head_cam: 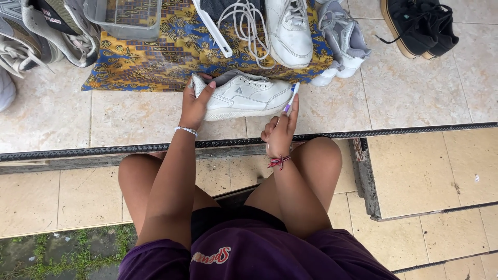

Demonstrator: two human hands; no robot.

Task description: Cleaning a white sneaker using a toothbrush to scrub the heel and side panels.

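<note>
A white sneaker [244, 95] lies on its side on the beige tiled floor, toe pointing right. My left hand [194, 106] grips its heel end, thumb over the opening. My right hand [280, 132] holds a toothbrush [291, 98] with a white and blue-purple handle, its head touching the sneaker's toe. My knees are bent on either side below the hands.
A blue and yellow patterned cloth [171, 52] behind the sneaker carries a clear plastic container [124, 18], another white shoe [289, 31] and loose white laces [249, 28]. Grey sneakers [36, 36] sit top left, a grey-white shoe [342, 41] and black shoes [420, 26] top right. A metal floor rail [404, 129] crosses in front.
</note>
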